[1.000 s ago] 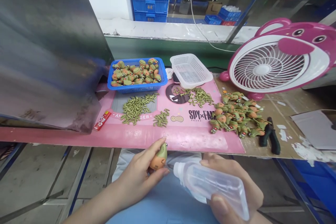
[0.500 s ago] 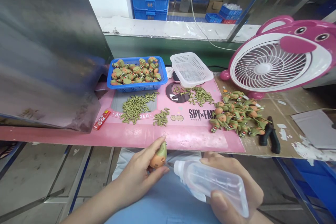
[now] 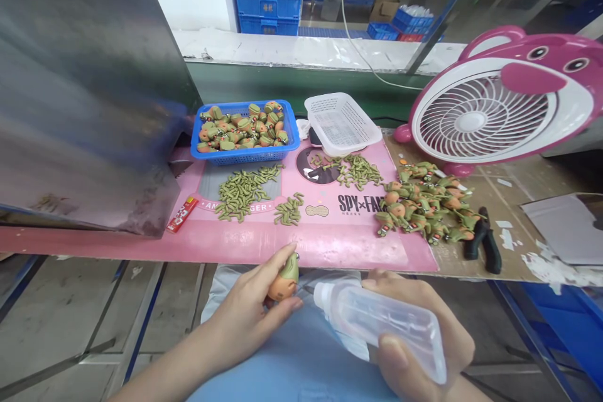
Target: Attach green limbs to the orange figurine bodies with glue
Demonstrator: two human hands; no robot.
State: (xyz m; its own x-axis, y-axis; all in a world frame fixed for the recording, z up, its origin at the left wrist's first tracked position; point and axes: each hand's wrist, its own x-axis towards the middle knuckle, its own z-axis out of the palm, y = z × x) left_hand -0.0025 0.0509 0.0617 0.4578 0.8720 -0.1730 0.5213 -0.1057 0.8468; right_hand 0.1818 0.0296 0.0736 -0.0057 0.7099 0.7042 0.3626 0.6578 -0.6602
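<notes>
Between the thumb and fingers of my left hand (image 3: 254, 308) is a small green and orange figurine (image 3: 285, 282), its green part pointing up. My right hand (image 3: 419, 320) is wrapped round a translucent squeeze bottle (image 3: 391, 320), tilted so that its thin tip faces the figurine with a small gap between them. On the pink mat (image 3: 325, 242) beyond my hands lie a large heap of small green curved pieces (image 3: 242, 195), a smaller heap (image 3: 288, 210) and a third heap (image 3: 360, 171). Figurines with green limbs (image 3: 428, 204) are piled at the right.
A blue basket (image 3: 245, 154) full of figurines and a white basket (image 3: 342, 122) stand at the back. Black-handled pliers (image 3: 484, 242) lie right of the pile, below a pink fan (image 3: 471, 119). A red packet (image 3: 183, 213) lies beside a metal cabinet (image 3: 89, 94) on the left.
The bottle tip has drawn back slightly to the right from the figurine. My left hand keeps nearly the same place and grip.
</notes>
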